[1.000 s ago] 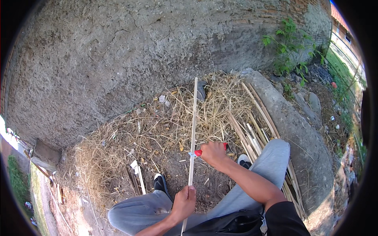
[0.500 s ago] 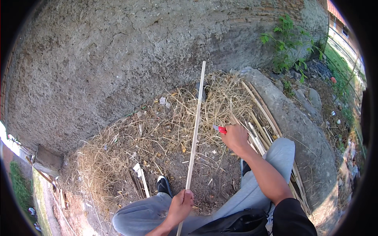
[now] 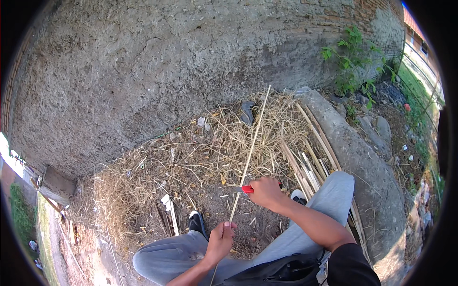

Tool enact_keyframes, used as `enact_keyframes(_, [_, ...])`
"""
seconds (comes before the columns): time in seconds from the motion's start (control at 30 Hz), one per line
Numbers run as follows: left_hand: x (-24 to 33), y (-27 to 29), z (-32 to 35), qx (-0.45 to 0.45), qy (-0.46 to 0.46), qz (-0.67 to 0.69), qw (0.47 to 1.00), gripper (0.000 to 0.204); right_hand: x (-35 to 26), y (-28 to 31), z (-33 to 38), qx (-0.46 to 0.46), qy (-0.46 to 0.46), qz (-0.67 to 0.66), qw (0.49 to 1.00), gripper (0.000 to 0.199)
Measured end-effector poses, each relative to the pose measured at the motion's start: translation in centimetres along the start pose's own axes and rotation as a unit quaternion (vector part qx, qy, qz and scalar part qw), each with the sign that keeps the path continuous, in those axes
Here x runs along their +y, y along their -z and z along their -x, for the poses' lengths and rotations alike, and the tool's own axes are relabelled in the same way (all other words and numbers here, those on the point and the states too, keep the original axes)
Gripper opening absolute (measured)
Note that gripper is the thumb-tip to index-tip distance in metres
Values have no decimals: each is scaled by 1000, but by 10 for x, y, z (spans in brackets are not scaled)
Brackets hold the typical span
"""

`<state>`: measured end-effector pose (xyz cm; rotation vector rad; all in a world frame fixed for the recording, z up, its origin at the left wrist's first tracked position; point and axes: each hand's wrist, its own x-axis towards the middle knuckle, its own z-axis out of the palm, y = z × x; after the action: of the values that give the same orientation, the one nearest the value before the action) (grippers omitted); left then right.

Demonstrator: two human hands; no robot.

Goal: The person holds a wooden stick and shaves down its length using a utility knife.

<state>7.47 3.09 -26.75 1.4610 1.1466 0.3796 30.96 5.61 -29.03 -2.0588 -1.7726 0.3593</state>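
My left hand (image 3: 221, 241) is closed around the lower part of a long, thin pale strip, likely bamboo or wood (image 3: 254, 141). The strip slants up and to the right, its far end over the straw near the wall. My right hand (image 3: 267, 192) grips a red-handled utility knife (image 3: 247, 189). Its grey blade lies across the strip, a short way above my left hand; whether the edge cuts into it I cannot tell. Most of the knife's handle is hidden in my fist.
Several split strips (image 3: 312, 174) lie beside my right knee against a long stone slab (image 3: 353, 148). Dry straw and shavings (image 3: 200, 157) cover the dirt ahead, up to a rough wall (image 3: 157, 71). A dark grey object (image 3: 247, 113) rests in the straw. A green plant (image 3: 353, 55) grows at the wall's right.
My right hand has moved left and down, bringing the knife onto the strip. The strip's far end has tilted to the right and now shows a thinner edge.
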Motion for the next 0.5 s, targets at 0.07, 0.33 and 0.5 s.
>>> enact_keyframes(0.07, [-2, -2, 1, 5, -11, 13, 1000, 39, 0, 0, 0, -1, 1, -8, 1000, 20])
enact_keyframes(0.33, [11, -6, 2, -64, 41, 126, 989, 37, -6, 1, 8, 10, 13, -14, 1000, 16])
enact_keyframes(0.5, [0, -16, 8, -83, 40, 142, 986, 35, -12, 13, 6, -21, -18, 14, 1000, 17])
